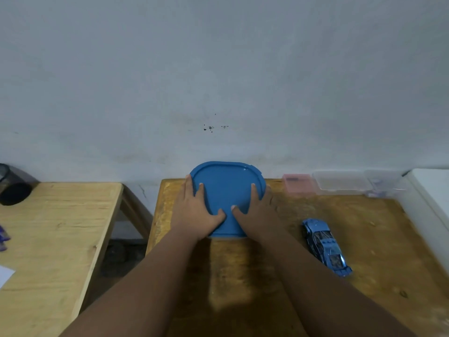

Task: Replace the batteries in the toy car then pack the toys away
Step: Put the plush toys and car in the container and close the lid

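A blue rounded lid (226,188) covers a container at the back of the dark wooden table (243,276), against the wall. My left hand (196,210) lies flat on the lid's left side with its fingers over the left rim. On the right side my right hand (255,210) presses down the same way, fingers spread. The two thumbs almost meet near the lid's front. The container beneath is hidden by the lid and my hands. A blue toy car (324,245) stands on the table to the right, apart from both hands.
Along the wall at the back right stand a pink plastic box (297,183) and clear plastic boxes (342,182). A white surface (432,200) borders the table's right edge. A lighter wooden table (56,234) with a dark cup (12,186) stands left across a gap.
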